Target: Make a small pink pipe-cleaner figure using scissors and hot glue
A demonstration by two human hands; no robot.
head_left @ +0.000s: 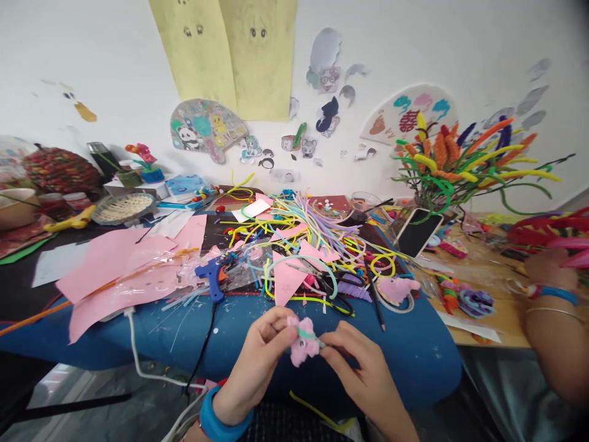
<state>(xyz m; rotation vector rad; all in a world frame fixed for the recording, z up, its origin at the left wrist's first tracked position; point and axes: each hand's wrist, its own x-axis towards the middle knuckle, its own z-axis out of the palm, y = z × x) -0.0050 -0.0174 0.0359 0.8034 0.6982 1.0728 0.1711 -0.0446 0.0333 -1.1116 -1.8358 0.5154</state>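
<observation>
My left hand (260, 347), with a blue band at its wrist, pinches a small fuzzy pink figure (301, 353) by its left side. The figure is lobed and seems to have an eye on it. A light green pipe cleaner (307, 335) runs across its front. At the right, my right hand (356, 362) grips the end of that pipe cleaner between thumb and forefinger. Both hands are held over the front edge of the blue-covered table (391, 368). Just beyond them lie a pink paper triangle (288, 279) and black-handled scissors (329, 282).
A blue glue gun (212, 276) with a trailing cord lies left of centre. Heaped pipe cleaners (317, 227) cover the middle. A pencil (375, 294), a pink fuzzy piece (396, 288) and a phone (418, 232) are at right. Another person's arm (554, 319) reaches in far right.
</observation>
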